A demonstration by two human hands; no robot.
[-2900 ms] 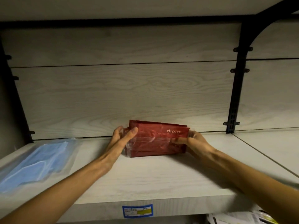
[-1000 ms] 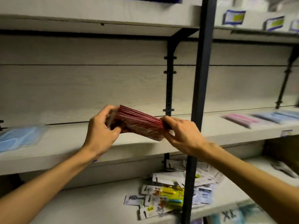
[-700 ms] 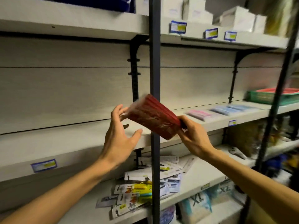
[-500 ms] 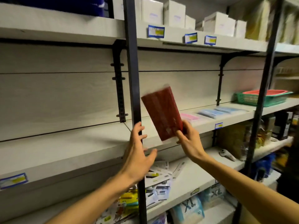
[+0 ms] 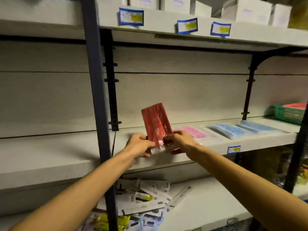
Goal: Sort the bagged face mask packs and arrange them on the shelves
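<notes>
A stack of red bagged mask packs (image 5: 155, 123) stands nearly upright, tilted a little left, just above the middle shelf (image 5: 70, 157). My left hand (image 5: 140, 145) grips its lower left corner and my right hand (image 5: 179, 140) grips its lower right edge. To the right on the same shelf lie a pink mask pack (image 5: 195, 132) and two blue mask packs (image 5: 228, 130), (image 5: 256, 126), all flat.
A dark upright post (image 5: 96, 104) stands just left of my hands. A green basket (image 5: 287, 112) with red contents sits at the far right. White boxes (image 5: 246, 10) line the top shelf. Loose carded packets (image 5: 143, 200) are heaped on the lower shelf.
I lifted the red packs off the left shelf section and carried them right past the post. My left hand let go for a moment and now grips the stack again, lower over the shelf.
</notes>
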